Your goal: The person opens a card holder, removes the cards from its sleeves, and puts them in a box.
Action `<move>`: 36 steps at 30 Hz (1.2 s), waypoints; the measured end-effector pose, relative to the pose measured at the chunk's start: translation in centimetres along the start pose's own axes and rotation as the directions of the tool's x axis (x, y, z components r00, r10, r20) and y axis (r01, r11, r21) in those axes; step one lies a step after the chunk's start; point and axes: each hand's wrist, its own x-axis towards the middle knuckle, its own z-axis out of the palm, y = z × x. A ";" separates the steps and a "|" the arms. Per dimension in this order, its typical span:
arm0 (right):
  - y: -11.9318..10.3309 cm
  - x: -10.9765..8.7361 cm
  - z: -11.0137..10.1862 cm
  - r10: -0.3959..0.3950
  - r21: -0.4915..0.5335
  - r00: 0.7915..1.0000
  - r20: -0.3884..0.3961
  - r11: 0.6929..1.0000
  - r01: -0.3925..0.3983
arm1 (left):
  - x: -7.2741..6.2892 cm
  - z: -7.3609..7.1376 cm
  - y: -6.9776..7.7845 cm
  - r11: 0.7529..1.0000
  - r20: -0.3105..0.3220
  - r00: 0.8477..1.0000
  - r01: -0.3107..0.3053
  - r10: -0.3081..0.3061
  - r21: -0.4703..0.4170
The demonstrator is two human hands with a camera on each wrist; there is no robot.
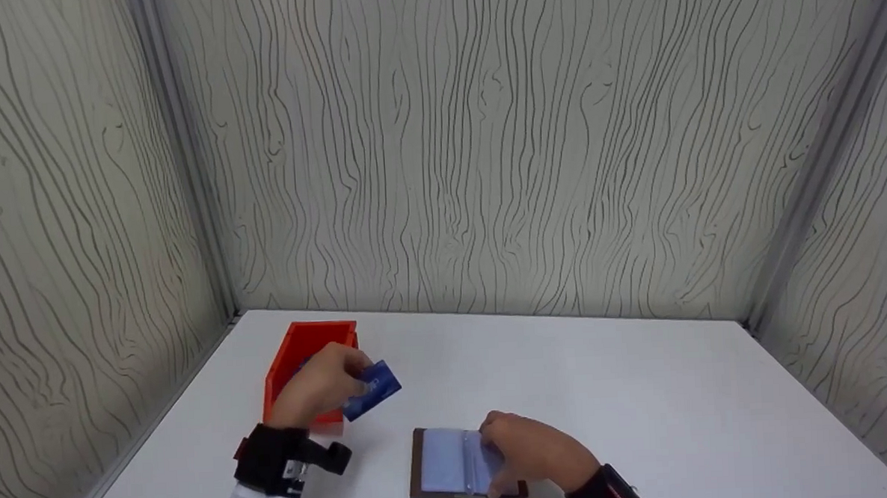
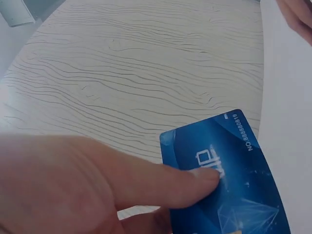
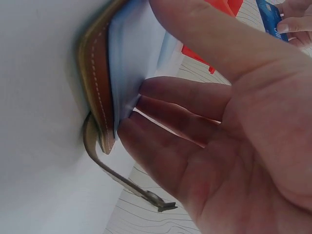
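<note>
My left hand (image 1: 320, 383) pinches a blue bank card (image 1: 378, 385) in front of the red bin. In the left wrist view the thumb lies flat across the printed face of the card (image 2: 243, 190), and a number runs along one edge. On the white table a brown card holder (image 1: 415, 467) lies spread flat, with clear plastic sleeves (image 1: 443, 458) on both sides of its spine. My right hand (image 1: 538, 447) rests over its right half. Seen from the right wrist, thumb and fingers are extended and apart, fingertips at the sleeves, and a snap strap (image 3: 124, 181) sticks out from the stitched cover.
A red plastic bin (image 1: 275, 372) stands at the table's left side, partly behind my left arm, with something blue inside. The white table (image 1: 606, 376) meets wood-patterned panels (image 1: 485, 165) at the back and sides.
</note>
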 end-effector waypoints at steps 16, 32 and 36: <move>0.0 -0.3 -0.1 0.023 0.021 1.000 -0.001 1.000 -0.023 | 2.2 -6.6 -1.9 0.984 -0.080 0.993 -0.069 0.083 0.163; -0.3 -0.1 -0.1 0.049 0.016 0.999 0.019 0.999 -0.049 | 8.2 -6.5 -6.1 0.909 -0.203 0.963 -0.082 0.178 0.409; -0.4 0.0 -0.1 0.056 0.018 0.998 0.023 0.998 -0.056 | 9.1 -5.7 -6.2 0.890 -0.179 0.966 -0.089 0.187 0.448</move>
